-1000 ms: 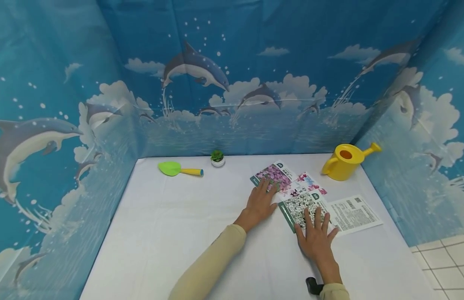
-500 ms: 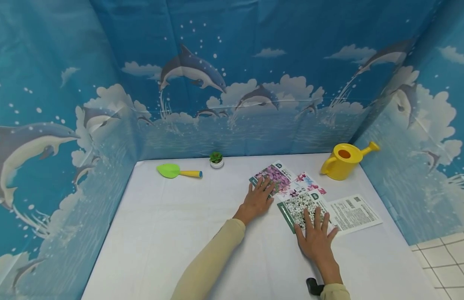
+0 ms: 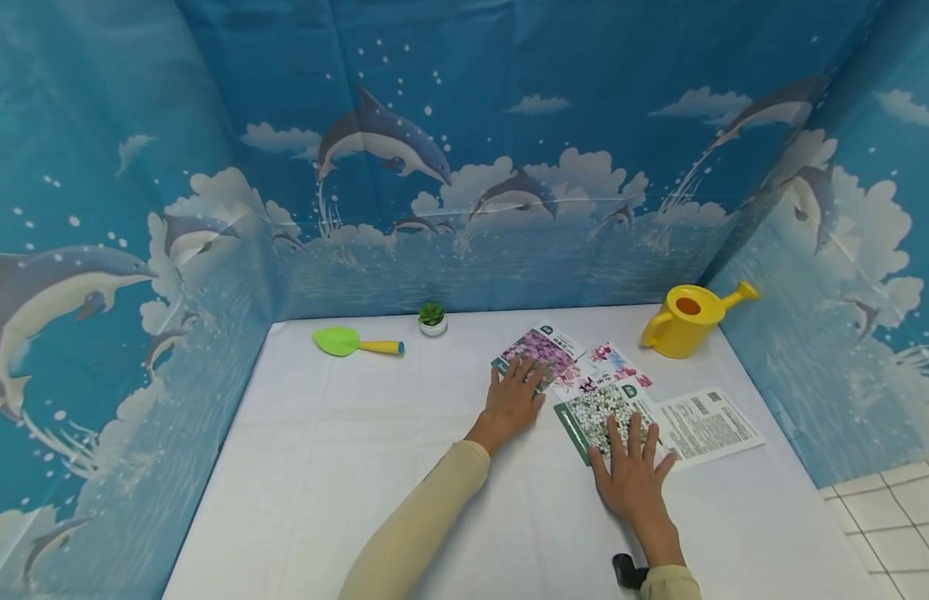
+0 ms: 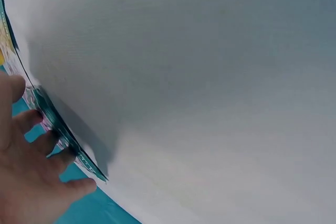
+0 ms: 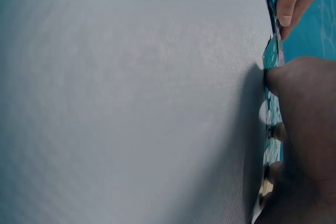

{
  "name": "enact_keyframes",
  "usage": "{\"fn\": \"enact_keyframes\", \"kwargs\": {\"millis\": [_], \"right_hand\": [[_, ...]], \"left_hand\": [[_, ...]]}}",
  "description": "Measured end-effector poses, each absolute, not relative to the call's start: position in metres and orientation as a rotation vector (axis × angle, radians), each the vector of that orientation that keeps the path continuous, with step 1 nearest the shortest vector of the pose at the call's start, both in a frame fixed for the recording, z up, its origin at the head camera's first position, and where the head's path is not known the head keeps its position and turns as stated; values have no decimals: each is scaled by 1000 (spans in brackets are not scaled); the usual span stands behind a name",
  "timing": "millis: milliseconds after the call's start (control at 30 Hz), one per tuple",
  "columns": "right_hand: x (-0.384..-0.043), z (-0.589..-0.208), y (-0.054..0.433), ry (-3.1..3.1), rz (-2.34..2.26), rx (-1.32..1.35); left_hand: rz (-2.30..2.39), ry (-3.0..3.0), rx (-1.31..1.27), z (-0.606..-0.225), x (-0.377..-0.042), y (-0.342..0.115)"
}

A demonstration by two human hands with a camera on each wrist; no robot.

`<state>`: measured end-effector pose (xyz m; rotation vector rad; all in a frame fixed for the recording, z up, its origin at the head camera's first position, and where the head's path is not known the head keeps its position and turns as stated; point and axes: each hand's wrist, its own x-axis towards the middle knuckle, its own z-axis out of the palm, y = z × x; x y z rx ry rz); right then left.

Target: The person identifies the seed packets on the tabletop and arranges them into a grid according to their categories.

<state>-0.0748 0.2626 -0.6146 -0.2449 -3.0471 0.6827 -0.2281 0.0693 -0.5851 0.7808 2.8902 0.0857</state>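
In the head view my left hand (image 3: 512, 404) presses with spread, straight fingers on the near edge of a seed packet with pink-purple flowers (image 3: 550, 346). That packet's green border (image 4: 58, 124) shows under the fingertips in the left wrist view. My right hand (image 3: 635, 483) lies on a seed packet with white flowers (image 3: 595, 417), its fingers straight and spread. Between these two sits a packet with red and pink blossoms (image 3: 617, 360), partly covered by the white-flower one. A packet with its printed back up (image 3: 715, 429) lies to the right, its left end covered.
Behind the packets, at the right, stands a yellow watering can (image 3: 681, 325). A small potted succulent (image 3: 432, 321) and a green toy trowel (image 3: 340, 341) with a yellow handle lie along the back of the white table (image 3: 344, 467). Dolphin-print curtains (image 3: 464, 258) enclose the back and sides.
My left hand has drawn back a little, and the pink-purple packet has slid slightly left under it. The right hand and the other packets stay put.
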Motion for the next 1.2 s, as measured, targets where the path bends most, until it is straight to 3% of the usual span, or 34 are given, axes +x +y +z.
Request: {"fn": "enact_keyframes", "kwargs": {"millis": [700, 1200], "right_hand": [[-75, -615, 264, -3058, 665, -258], [-75, -618, 265, -3042, 662, -250]], "left_hand": [[109, 2870, 1024, -598, -239, 81], [0, 2952, 944, -590, -227, 69]]}}
